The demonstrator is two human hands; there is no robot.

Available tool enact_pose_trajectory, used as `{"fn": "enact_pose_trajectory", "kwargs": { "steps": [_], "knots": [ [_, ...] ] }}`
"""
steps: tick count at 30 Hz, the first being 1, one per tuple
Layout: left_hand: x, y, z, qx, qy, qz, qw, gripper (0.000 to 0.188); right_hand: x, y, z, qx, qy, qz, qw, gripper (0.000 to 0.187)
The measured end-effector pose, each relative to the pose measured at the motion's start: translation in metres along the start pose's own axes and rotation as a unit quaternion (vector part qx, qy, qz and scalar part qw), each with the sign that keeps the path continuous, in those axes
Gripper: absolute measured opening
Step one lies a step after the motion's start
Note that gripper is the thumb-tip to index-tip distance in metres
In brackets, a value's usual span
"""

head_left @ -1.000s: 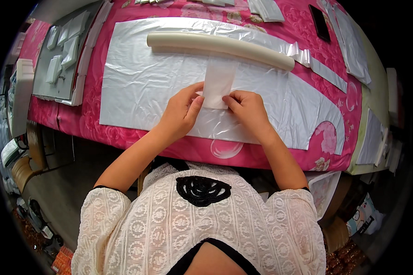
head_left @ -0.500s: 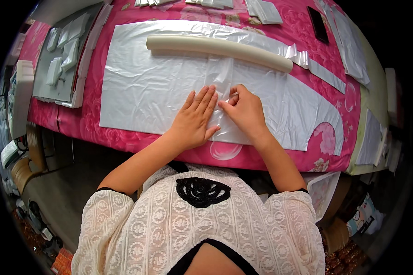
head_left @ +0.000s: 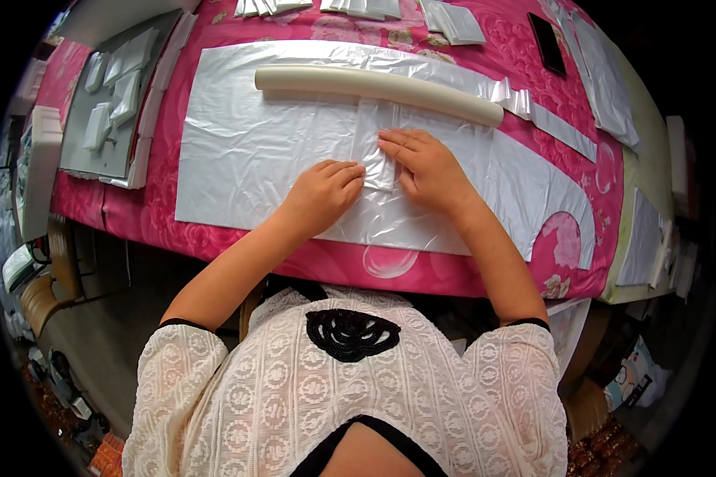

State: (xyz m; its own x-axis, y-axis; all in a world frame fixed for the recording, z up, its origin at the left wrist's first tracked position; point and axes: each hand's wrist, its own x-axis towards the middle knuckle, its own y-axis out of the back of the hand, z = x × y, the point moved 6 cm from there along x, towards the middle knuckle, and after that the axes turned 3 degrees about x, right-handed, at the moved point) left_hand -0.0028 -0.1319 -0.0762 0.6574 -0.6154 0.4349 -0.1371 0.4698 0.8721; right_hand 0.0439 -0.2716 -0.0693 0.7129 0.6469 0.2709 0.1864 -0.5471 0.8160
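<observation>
Left hand (head_left: 326, 191) lies palm down with fingers curled; right hand (head_left: 426, 167) lies flat just beside it, fingers spread.

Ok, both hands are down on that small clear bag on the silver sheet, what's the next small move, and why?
Probably slide the right hand up along the small clear bag toward the cream roll, pressing it flat. The bag looks wrinkled on the silver sheet, and the left hand pins its lower left edge, so it likely won't shift.

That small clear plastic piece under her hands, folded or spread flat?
Folded: the clear plastic piece is a narrow strip, pressed by the left hand and right hand.
</observation>
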Motion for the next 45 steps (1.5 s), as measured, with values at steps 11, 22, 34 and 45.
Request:
{"fn": "enact_pose_trajectory", "kwargs": {
  "steps": [11, 22, 34, 45],
  "knots": [
    [-0.026, 0.024, 0.032, -0.177, -0.022, -0.125, 0.976, 0.062, -0.044, -0.008, -0.043, 0.064, 0.03, 0.05, 0.996, 0.026],
    [-0.02, -0.004, -0.01, -0.308, 0.372, -0.044, 0.875, 0.046, -0.031, -0.011, -0.006, 0.225, -0.348, -0.013, 0.91, 0.022],
    [0.0, 0.012, -0.006, -0.087, 0.192, 0.021, 0.977, 0.065, -0.015, -0.03, 0.028, 0.299, -0.452, -0.141, 0.829, 0.03],
    [0.007, -0.036, 0.012, -0.019, 0.15, -0.098, 0.984, 0.102, -0.015, -0.032, 0.028, 0.276, -0.457, -0.141, 0.834, 0.032]
  ]
}}
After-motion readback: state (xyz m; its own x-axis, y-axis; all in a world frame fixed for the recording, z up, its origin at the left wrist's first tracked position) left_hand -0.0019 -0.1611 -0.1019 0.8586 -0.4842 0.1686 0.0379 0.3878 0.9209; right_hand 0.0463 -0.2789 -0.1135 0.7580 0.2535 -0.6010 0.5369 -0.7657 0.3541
